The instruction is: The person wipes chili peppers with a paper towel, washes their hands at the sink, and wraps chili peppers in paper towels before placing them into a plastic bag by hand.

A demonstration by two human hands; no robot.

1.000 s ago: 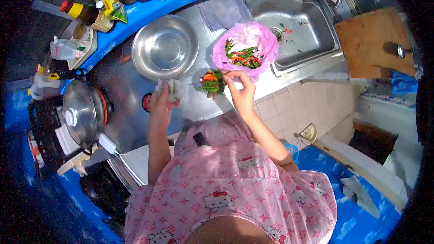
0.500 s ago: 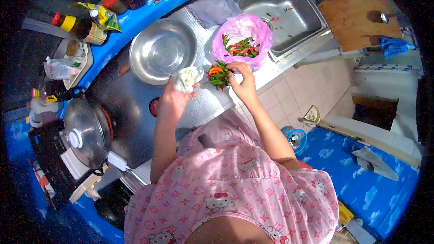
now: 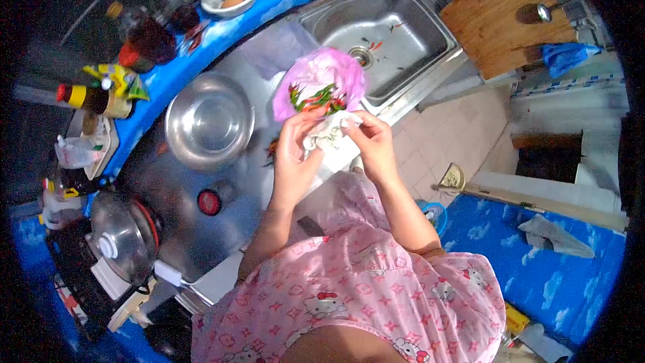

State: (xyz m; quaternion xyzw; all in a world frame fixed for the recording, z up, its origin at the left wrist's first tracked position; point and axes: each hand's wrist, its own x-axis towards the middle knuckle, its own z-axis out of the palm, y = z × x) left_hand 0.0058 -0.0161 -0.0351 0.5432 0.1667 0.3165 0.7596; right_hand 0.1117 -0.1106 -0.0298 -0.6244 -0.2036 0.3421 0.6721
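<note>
We see the left hand (image 3: pixel 297 160) and right hand (image 3: pixel 374 144) angled inward, both pinching crumpled white material (image 3: pixel 330 129), before a pink garment (image 3: pixel 376 299) bearing Hello Kitty motifs

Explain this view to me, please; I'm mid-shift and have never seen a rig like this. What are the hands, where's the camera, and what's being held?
There is no machine here: you see a person's bare left hand and right hand. The pictures come from one camera worn on the head, looking forward and down, so the person's patterned dress fills the bottom.

Both hands hold a crumpled white cloth, or something like cloth. Just beyond it, an open pink bag holds red and green peppers. On the counter, a metal bowl stands left of the bag; the sink is to its right.
</note>
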